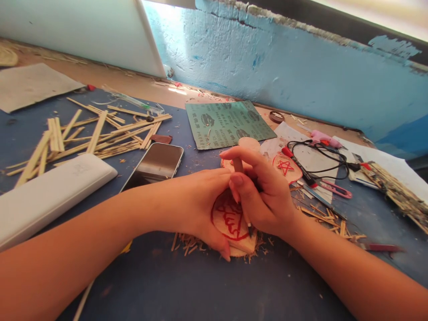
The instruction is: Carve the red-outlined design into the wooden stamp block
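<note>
A pale wooden piece (230,220) with red curved marks inside a red outline lies on the blue table surface, wood shavings around it. Across its left side rests my left hand (210,205), the thumb pressing near its lower edge. My right hand (264,191) is closed around a thin carving tool (238,165) with a brownish handle; the tool's tip meets the wood near the lower right of the red outline. Fingers of both hands touch near the handle and hide part of the wood.
Wooden sticks (96,133), a phone (158,160) and a white case (56,191) lie left. Behind is green sandpaper (230,125). Right are a star-marked piece (285,167), a black cable (321,171), a pink cutter (337,189) and shavings.
</note>
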Demonstrator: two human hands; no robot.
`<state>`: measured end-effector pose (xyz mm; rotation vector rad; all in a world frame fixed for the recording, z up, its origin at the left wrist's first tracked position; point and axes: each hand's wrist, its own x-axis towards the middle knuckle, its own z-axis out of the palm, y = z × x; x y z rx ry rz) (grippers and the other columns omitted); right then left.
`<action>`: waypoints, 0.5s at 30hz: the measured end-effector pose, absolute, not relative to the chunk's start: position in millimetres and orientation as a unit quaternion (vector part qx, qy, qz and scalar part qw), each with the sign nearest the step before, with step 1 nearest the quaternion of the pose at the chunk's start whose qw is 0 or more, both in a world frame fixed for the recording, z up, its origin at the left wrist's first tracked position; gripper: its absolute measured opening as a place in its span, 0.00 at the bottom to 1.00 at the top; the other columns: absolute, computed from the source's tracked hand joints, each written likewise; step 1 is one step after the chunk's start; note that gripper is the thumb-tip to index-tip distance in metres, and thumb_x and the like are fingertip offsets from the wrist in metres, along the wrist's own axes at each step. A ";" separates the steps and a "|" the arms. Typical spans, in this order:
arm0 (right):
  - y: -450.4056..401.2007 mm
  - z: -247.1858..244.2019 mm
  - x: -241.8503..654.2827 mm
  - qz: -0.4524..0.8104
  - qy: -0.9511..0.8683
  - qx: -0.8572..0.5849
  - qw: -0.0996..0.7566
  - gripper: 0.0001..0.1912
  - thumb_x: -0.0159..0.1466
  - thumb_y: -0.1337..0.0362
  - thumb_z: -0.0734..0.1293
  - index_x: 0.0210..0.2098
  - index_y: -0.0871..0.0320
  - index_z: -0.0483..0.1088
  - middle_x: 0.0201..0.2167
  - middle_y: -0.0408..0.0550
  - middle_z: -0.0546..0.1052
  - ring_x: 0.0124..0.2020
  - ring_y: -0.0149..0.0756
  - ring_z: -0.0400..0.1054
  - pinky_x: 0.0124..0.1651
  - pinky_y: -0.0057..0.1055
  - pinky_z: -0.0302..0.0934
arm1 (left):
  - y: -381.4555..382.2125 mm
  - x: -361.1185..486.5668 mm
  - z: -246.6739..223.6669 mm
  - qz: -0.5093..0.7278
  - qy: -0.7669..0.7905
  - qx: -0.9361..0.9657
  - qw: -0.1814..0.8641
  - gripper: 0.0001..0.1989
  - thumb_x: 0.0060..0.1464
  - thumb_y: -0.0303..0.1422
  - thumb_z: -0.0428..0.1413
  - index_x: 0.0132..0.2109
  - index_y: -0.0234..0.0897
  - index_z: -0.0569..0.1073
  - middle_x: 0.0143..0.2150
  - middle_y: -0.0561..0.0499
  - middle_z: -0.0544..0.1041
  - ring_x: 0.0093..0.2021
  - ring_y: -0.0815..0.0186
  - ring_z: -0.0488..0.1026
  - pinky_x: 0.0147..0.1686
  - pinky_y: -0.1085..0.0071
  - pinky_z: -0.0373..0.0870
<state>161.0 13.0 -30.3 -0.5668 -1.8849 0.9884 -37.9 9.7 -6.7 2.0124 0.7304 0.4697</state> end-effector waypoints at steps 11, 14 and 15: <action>16.1 -28.0 160.6 0.376 -0.792 -0.192 0.442 0.19 0.78 0.62 0.64 0.67 0.52 0.67 0.34 0.42 0.70 0.32 0.34 0.68 0.41 0.37 0.73 | 13.9 -40.3 -9.0 0.172 0.279 0.818 0.473 0.30 0.39 0.43 0.79 0.50 0.43 0.81 0.49 0.53 0.84 0.49 0.56 0.80 0.50 0.63 0.77; 17.9 -27.6 161.4 0.356 -0.820 -0.160 0.419 0.19 0.78 0.63 0.65 0.67 0.54 0.68 0.37 0.42 0.75 0.35 0.32 0.71 0.42 0.34 0.72 | 14.3 -38.9 -8.8 0.153 0.257 0.818 0.492 0.20 0.45 0.41 0.77 0.45 0.43 0.83 0.44 0.54 0.85 0.45 0.60 0.82 0.46 0.67 0.77; 18.3 -27.3 161.6 0.353 -0.823 -0.155 0.416 0.19 0.77 0.64 0.65 0.66 0.55 0.69 0.38 0.42 0.75 0.35 0.32 0.71 0.42 0.33 0.72 | 14.2 -38.1 -8.4 0.147 0.250 0.815 0.501 0.19 0.46 0.41 0.76 0.44 0.43 0.84 0.43 0.54 0.85 0.44 0.60 0.82 0.45 0.67 0.77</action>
